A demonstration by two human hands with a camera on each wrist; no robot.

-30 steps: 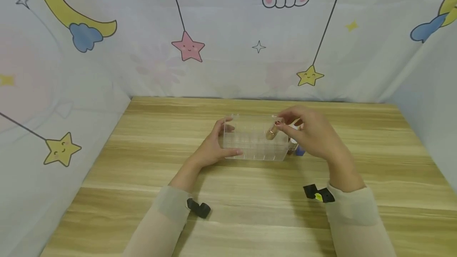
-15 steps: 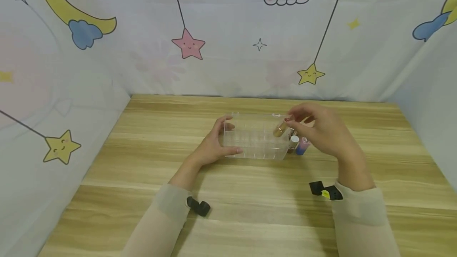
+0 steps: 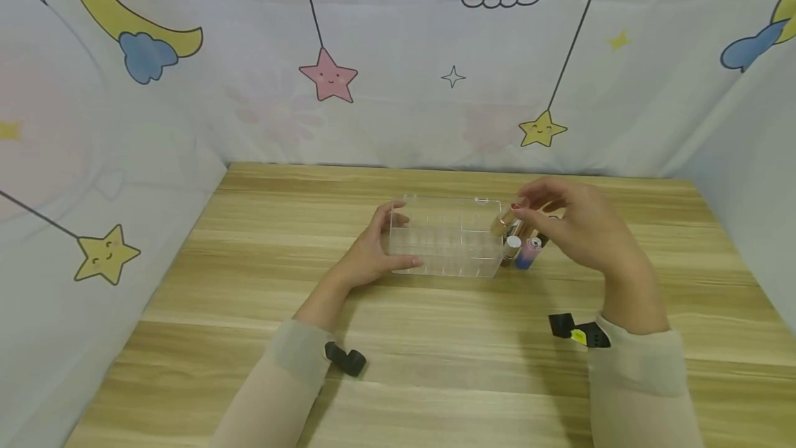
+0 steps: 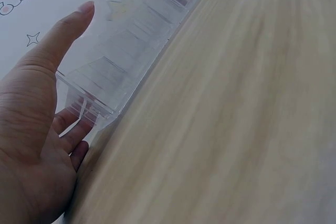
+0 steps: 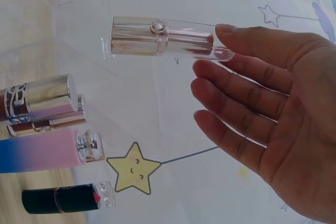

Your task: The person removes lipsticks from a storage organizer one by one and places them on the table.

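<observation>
A clear acrylic lipstick organizer [image 3: 444, 239] with divided compartments sits at the middle of the table. My left hand [image 3: 367, 254] grips its left end, thumb across the front and fingers behind. The left wrist view shows those fingertips through the clear wall. Just off the organizer's right end, my right hand [image 3: 581, 230] pinches a lipstick [image 5: 163, 38] with a gold base and a clear cap. Thumb and index finger take it by the clear cap end, and it is held tilted in the head view. The other right fingers are loosely bent.
Several lipsticks stand close by the organizer's right end: a gold-capped lipstick [image 5: 52, 95], a pink-and-blue lipstick [image 5: 44, 153] and a black lipstick [image 5: 60, 200]. A patterned white curtain [image 3: 398, 116] borders the wooden table [image 3: 435, 365] at the back.
My right hand has moved right with the lipstick, from over the organizer to past its right end, uncovering the standing lipsticks. My left hand and the organizer have stayed in place.
</observation>
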